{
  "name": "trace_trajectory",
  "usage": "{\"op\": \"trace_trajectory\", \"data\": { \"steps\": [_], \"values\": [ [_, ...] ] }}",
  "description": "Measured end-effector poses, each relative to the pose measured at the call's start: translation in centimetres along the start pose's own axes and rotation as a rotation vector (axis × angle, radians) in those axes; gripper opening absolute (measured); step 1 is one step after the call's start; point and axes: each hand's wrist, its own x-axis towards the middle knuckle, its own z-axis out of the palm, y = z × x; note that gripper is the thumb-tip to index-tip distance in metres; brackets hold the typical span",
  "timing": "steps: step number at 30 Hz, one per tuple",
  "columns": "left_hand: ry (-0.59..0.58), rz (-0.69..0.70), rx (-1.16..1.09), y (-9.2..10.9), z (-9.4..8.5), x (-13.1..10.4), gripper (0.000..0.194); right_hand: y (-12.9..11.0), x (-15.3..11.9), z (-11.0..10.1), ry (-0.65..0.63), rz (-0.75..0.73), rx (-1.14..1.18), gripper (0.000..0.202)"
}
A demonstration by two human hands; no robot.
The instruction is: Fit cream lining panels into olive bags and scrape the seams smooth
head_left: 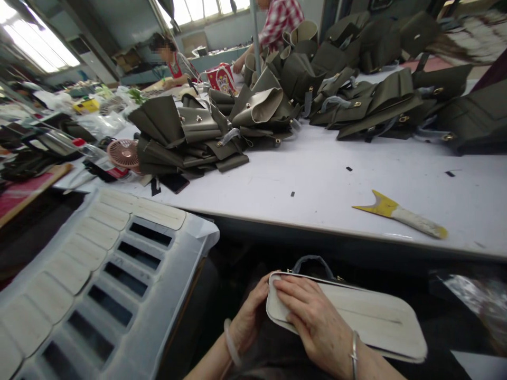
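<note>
The step in hand looks like pressing the cream base panel (372,312) flat at its left end, just off the near edge of the white table (317,174); working rightward would call for even pressure. The left hand (250,312) curls, partly closed, around that end; the right hand (317,322) lies palm-down, fingers together and extended, not clenched

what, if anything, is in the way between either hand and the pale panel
Nothing visible: the right hand lies directly on the upper face of the pale panel, and the left hand is at its left end. The curved handle shows beyond the far edge, between neither hand and the panel.
</note>
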Motion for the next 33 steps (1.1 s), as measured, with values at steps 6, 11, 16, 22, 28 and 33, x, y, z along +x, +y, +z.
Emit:
{"op": "trace_trajectory", "data": {
  "steps": [6,11,16,22,28,33],
  "values": [
    [0.023,-0.024,-0.053,0.1,-0.4,0.2,0.037,-0.3,0.4,-0.2,0.014,0.000,-0.013,0.049],
    [0.033,-0.019,-0.081,-0.6,-1.3,0.4,0.040,-0.7,0.4,-0.4,0.022,-0.014,-0.034,0.053],
    [0.015,-0.034,-0.118,-0.2,-1.1,0.2,0.041,-1.0,0.7,-0.6,0.001,-0.025,-0.056,0.059],
    [-0.002,0.004,-0.088,0.1,-1.0,0.0,0.036,-0.8,0.7,-0.4,-0.085,-0.058,-0.194,0.056],
    [0.000,0.011,-0.070,0.3,-0.9,-0.1,0.034,-0.5,0.2,-0.1,-0.064,-0.112,-0.284,0.050],
    [-0.026,0.017,-0.030,0.8,-0.9,-0.1,0.035,-1.3,0.8,-0.2,-0.108,-0.073,-0.279,0.052]
  ]
}}
